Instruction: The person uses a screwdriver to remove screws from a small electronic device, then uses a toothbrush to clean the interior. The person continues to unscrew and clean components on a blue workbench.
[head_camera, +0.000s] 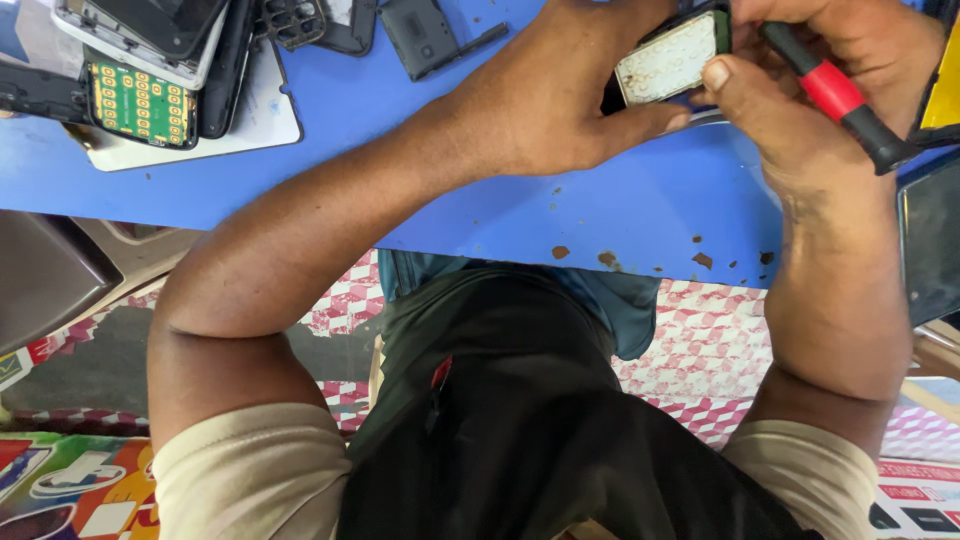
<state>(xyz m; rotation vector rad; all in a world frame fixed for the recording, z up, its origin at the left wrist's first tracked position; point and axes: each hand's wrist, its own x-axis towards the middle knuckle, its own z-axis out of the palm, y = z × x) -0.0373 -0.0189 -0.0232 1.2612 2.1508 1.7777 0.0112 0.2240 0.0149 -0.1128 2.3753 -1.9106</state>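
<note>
Your left hand (560, 95) lies across the blue surface (600, 215) near its top right corner, fingers curled shut around a small phone part (672, 60): a pale rectangular panel set in a dark green-edged frame. You grip it from the left side and from below, and it sits just above the surface, between both hands. Your right hand (810, 90) closes on a screwdriver (835, 95) with a red and black handle; the handle runs slantwise across your palm, and your thumb presses against the right edge of the phone part. The tip of the tool is hidden behind your fingers, so you cannot tell where it meets the part.

Well apart, at the far left of the surface, a green keypad circuit board (138, 103) rests on a white sheet, with dark phone housings (190, 30) stacked over and beside it. A dark flat piece (425, 35) lies near the top middle. A dark screen (930, 240) shows at the right edge. Brown chipped spots mark the near edge of the surface.
</note>
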